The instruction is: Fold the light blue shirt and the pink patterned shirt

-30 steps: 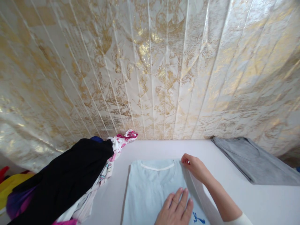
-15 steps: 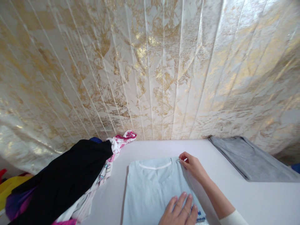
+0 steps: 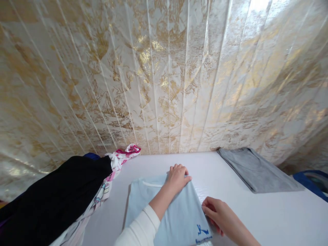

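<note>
A light blue T-shirt (image 3: 179, 215) with a white collar and a small blue print lies partly folded on the white table (image 3: 269, 215). My left hand (image 3: 177, 177) rests on the shirt's far end by the collar, fingers curled down on the cloth. At the shirt's right edge, near the blue print, my right hand (image 3: 217, 213) has its fingers bent against the fabric. Whether either hand pinches the cloth is hidden.
A heap of clothes, with a black garment (image 3: 51, 198) on top and a white and pink one (image 3: 120, 159) behind, fills the left. A folded grey garment (image 3: 256, 171) lies at the back right. A gold-patterned sheet (image 3: 164, 75) hangs behind the table. Something blue (image 3: 312, 179) sits far right.
My left hand has gone from the shirt's near part up to its collar end. My right hand has come back from the collar to the right edge. The view has shifted right.
</note>
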Demonstrator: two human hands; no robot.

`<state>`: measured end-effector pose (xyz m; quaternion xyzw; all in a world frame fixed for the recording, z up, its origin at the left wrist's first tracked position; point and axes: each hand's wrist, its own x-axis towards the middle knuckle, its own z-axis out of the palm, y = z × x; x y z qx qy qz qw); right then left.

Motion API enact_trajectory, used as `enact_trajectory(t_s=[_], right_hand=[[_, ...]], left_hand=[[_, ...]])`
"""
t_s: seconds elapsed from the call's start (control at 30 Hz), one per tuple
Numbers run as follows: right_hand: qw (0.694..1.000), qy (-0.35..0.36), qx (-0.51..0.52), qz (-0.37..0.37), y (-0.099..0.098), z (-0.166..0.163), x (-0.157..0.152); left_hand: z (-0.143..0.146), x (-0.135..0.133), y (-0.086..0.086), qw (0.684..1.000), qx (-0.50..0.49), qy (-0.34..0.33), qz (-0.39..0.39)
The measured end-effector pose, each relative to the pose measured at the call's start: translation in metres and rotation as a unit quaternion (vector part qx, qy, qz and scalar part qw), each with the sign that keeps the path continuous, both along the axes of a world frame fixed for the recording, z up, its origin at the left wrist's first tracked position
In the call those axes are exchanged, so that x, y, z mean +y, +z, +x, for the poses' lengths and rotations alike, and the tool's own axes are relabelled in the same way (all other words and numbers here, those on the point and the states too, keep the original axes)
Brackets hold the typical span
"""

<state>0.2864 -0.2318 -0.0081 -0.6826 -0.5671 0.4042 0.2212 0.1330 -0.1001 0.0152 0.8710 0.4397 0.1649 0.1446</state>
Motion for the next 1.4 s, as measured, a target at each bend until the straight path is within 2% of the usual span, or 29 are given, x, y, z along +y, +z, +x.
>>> enact_trajectory(t_s=[0.17, 0.37, 0.5, 0.67, 0.97, 1.2, 1.4], right_hand=[[0.998, -0.007, 0.064, -0.026, 0.004, 0.002, 0.006], [0.990, 0.029, 0.116, -0.072, 0.005, 0.007, 0.005], [0.990, 0.042, 0.100, -0.095, 0.006, 0.010, 0.004], [0.993, 0.017, 0.085, -0.075, 0.010, 0.008, 0.006], [0.997, 0.039, 0.033, -0.063, 0.006, 0.002, 0.002], [0.969, 0.117, 0.157, -0.151, 0.004, 0.014, -0.022], [0.964, 0.099, 0.179, -0.171, 0.004, 0.016, -0.029]], left_hand=[[0.001, 0.001, -0.013, 1.000, -0.022, 0.016, -0.006], [0.003, 0.003, -0.017, 0.999, -0.035, 0.022, -0.008], [0.004, 0.001, -0.016, 0.999, -0.036, 0.018, 0.004], [0.003, -0.002, -0.015, 0.999, -0.033, 0.022, 0.016], [0.005, 0.003, -0.019, 0.998, -0.020, 0.037, 0.036], [0.003, -0.002, -0.018, 0.998, -0.017, 0.042, 0.046], [0.002, 0.004, -0.022, 0.998, -0.015, 0.041, 0.039]])
